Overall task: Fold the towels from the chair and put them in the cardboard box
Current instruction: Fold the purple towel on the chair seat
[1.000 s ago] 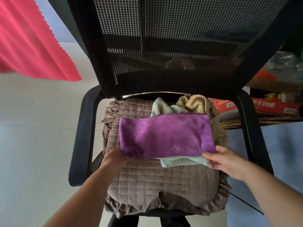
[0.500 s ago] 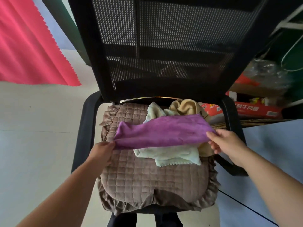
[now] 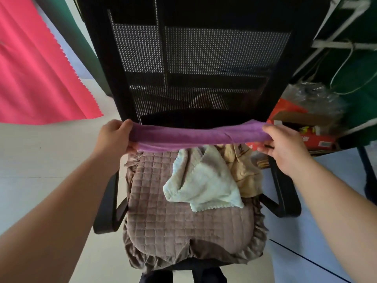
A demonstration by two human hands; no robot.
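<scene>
A purple towel point(image 3: 195, 135) is stretched flat in the air above the back of the chair seat, seen edge-on. My left hand point(image 3: 114, 137) grips its left end and my right hand point(image 3: 283, 146) grips its right end. Below it, on the brown quilted seat cushion point(image 3: 163, 217), lie a crumpled pale green towel point(image 3: 206, 180) and, to its right, a tan towel point(image 3: 244, 170). The chair has a black mesh back point(image 3: 193, 64) and black armrests. A cardboard box point(image 3: 302, 117) with red packaging shows at the right, behind the chair.
A pink cloth point(image 3: 36, 74) hangs at the upper left. Crinkled clear plastic point(image 3: 314, 97) and dark green fabric with white cords point(image 3: 357, 58) fill the upper right. Pale floor lies to the left of the chair, and a bluish floor mat point(image 3: 306, 231) to its right.
Both hands have lifted the purple towel off the pile on the seat and raised it up and away, level with the base of the chair back. The pale green towel beneath is now uncovered.
</scene>
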